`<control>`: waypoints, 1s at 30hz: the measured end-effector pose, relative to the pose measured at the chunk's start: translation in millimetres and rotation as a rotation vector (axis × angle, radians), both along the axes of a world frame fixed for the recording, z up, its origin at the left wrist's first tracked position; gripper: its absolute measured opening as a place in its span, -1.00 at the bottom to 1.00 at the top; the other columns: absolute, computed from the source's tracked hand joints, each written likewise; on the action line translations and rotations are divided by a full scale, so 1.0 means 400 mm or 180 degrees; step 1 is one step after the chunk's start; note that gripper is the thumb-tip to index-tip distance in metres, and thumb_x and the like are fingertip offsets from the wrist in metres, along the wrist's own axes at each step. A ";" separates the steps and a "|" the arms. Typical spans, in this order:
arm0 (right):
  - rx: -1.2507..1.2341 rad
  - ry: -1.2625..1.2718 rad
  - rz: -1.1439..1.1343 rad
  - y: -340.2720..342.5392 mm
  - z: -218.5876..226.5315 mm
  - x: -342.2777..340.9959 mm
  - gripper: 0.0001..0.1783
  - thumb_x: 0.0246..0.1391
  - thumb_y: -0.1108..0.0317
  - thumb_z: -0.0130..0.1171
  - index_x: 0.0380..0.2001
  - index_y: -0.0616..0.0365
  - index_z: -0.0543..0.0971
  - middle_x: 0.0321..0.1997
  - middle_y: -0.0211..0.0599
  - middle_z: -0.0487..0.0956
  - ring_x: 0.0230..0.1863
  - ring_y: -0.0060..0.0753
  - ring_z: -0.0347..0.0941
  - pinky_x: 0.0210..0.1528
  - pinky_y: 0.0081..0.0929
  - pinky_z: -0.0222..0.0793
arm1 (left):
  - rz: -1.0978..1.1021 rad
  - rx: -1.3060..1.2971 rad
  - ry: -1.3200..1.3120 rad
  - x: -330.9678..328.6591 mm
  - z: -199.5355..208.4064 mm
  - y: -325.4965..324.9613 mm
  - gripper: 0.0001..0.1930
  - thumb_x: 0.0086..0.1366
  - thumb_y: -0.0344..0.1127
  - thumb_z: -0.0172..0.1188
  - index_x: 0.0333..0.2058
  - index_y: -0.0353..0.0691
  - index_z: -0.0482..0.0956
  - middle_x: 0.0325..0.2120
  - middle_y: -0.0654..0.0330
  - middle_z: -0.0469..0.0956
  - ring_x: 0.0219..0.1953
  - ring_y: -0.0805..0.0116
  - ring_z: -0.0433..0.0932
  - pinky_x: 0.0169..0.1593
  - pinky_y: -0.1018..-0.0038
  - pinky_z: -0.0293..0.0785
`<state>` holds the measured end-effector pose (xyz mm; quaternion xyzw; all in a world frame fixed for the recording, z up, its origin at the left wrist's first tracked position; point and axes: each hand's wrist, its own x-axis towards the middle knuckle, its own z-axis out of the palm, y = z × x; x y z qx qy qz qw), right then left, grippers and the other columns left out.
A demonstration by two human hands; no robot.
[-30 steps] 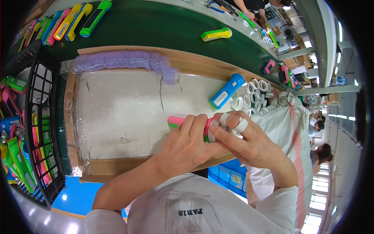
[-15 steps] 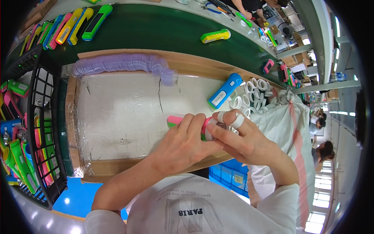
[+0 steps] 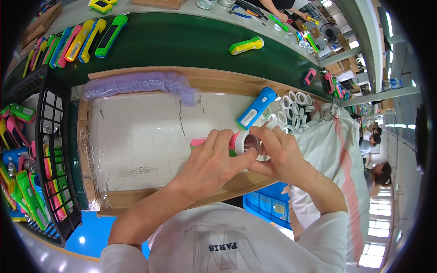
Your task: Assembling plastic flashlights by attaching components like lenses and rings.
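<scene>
A pink-and-green flashlight (image 3: pixel 197 143) lies in my left hand (image 3: pixel 207 159), whose fingers wrap round its body. Its wide head faces right and carries a white ring (image 3: pixel 240 143) around the round opening. My right hand (image 3: pixel 287 157) is closed at that head, with thumb and fingers pinching the ring's right rim. A white band shows around one right finger. Just beyond my hands, a blue flashlight (image 3: pixel 256 109) rests in the shallow cardboard tray (image 3: pixel 141 150). Loose white rings (image 3: pixel 296 111) are heaped at the tray's right end.
A long row of clear purple-tinted discs (image 3: pixel 136 85) lies along the tray's far side. To the left stands a black basket (image 3: pixel 52 150) of colourful flashlights. More flashlights line the green bench (image 3: pixel 182 38). A white sack (image 3: pixel 318 154) sits at right, and a co-worker's hands (image 3: pixel 282 17) show at the far bench.
My right fingers have shifted on the flashlight's head, so the white ring and round opening show more. The head has turned slightly toward me. The whole view has shifted a little.
</scene>
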<state>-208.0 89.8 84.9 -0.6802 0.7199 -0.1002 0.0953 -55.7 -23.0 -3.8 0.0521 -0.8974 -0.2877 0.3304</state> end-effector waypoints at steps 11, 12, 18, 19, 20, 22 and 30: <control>0.0327 -0.0626 -0.0214 -0.005 0.012 -0.013 -0.32 -0.15 0.31 0.45 0.06 0.23 0.41 -0.19 -0.11 0.53 -0.36 -0.15 0.56 -0.38 -0.33 0.52 | 0.0001 -0.0016 -0.0123 -0.003 0.009 0.007 -0.60 -0.01 -0.42 0.28 -0.14 0.12 0.56 -0.27 0.09 0.39 -0.25 0.19 0.46 -0.42 0.44 0.51; 0.0461 -0.0499 -0.0218 -0.004 0.022 -0.011 -0.35 -0.15 0.30 0.45 0.01 0.26 0.42 -0.27 -0.14 0.54 -0.36 -0.19 0.55 -0.40 -0.37 0.51 | -0.0006 0.0114 -0.0228 0.001 0.008 0.009 -0.60 -0.03 -0.42 0.33 -0.17 0.14 0.60 -0.21 0.09 0.41 -0.23 0.17 0.48 -0.41 0.42 0.54; 0.0216 -0.0124 0.0758 -0.029 0.046 -0.033 -0.23 -0.19 0.32 0.45 0.14 0.23 0.39 -0.21 -0.12 0.52 -0.31 -0.13 0.54 -0.34 -0.38 0.52 | -0.0079 -0.0013 -0.0137 -0.005 0.008 0.004 -0.60 -0.06 -0.43 0.34 -0.19 0.13 0.62 -0.21 0.09 0.41 -0.24 0.18 0.48 -0.41 0.42 0.53; 0.0184 -0.0138 0.0432 -0.020 0.045 -0.014 -0.28 -0.18 0.34 0.44 0.10 0.23 0.42 -0.23 -0.12 0.51 -0.30 -0.14 0.54 -0.34 -0.38 0.52 | 0.0032 -0.0017 -0.0065 -0.008 0.010 0.011 -0.65 -0.03 -0.42 0.29 -0.21 0.11 0.58 -0.30 0.12 0.38 -0.26 0.21 0.45 -0.42 0.44 0.49; 0.0174 -0.0127 0.0414 -0.012 0.037 -0.010 -0.28 -0.18 0.34 0.44 0.10 0.23 0.42 -0.23 -0.12 0.51 -0.30 -0.14 0.54 -0.34 -0.38 0.52 | 0.0119 -0.0033 0.0016 -0.012 0.010 0.011 -0.69 0.01 -0.41 0.23 -0.22 0.08 0.53 -0.38 0.15 0.34 -0.29 0.24 0.42 -0.43 0.45 0.45; 0.0163 -0.0551 -0.0131 0.002 0.015 -0.011 -0.42 -0.07 0.34 0.37 0.02 0.28 0.43 -0.31 -0.09 0.49 -0.37 -0.03 0.55 -0.39 -0.26 0.52 | 0.0069 -0.0061 0.0051 -0.021 0.005 0.010 -0.69 0.01 -0.40 0.24 -0.23 0.08 0.54 -0.38 0.15 0.34 -0.30 0.24 0.42 -0.44 0.47 0.44; -0.0392 -0.0048 0.0581 -0.018 0.007 -0.014 -0.42 -0.12 0.33 0.38 0.00 0.27 0.43 -0.31 -0.03 0.44 -0.43 -0.02 0.52 -0.46 -0.27 0.49 | 0.0026 0.0010 0.0094 -0.013 -0.002 0.011 -0.70 0.01 -0.39 0.26 -0.23 0.08 0.56 -0.37 0.15 0.32 -0.31 0.25 0.42 -0.51 0.47 0.42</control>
